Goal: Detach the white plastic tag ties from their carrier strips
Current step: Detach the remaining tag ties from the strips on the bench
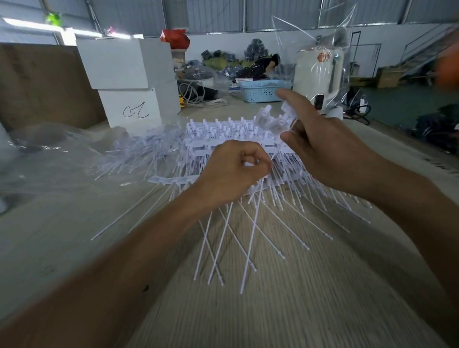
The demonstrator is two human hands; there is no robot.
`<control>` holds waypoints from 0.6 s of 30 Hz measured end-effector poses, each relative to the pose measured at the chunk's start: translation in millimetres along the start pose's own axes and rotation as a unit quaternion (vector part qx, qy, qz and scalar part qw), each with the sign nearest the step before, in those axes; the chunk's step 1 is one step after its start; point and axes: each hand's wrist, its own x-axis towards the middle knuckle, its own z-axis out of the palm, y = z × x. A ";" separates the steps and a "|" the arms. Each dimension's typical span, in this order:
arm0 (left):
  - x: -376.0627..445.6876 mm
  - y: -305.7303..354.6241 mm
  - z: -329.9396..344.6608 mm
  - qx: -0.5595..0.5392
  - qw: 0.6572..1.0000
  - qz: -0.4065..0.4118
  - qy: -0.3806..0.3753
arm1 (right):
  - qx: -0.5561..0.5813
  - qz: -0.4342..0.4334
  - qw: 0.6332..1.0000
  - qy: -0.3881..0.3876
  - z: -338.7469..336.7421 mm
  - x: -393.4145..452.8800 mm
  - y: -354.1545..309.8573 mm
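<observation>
Both hands work 1 strip: left hand [233, 171] pinches tie stems to brace them, right hand [319, 141] apparently grips blurred heads [270, 119], ready to snap them free above the tabletop [255, 317].

On the wooden table [282, 316], a heap of white tag ties on carrier strips [237, 136] lies mid-table. The left hand [231, 173] curls over the heap, pinching thin tie stems. The right hand [324, 140], raised just beside it, grips a blurred strip section [272, 120]. Loose detached ties [133, 154] lie toward the left edge.
</observation>
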 end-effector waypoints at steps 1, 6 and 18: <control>0.7 -0.5 -0.1 0.007 1.000 0.001 0.002 | -0.004 0.002 1.000 0.000 -1.0 -0.3 0.4; 2.5 -3.9 -2.8 0.036 0.999 -0.008 0.024 | 0.032 0.053 0.998 0.000 -7.9 -2.0 5.4; 2.3 -0.1 0.0 0.003 0.999 -0.013 0.041 | 0.416 0.208 0.866 0.184 -3.0 -0.1 3.0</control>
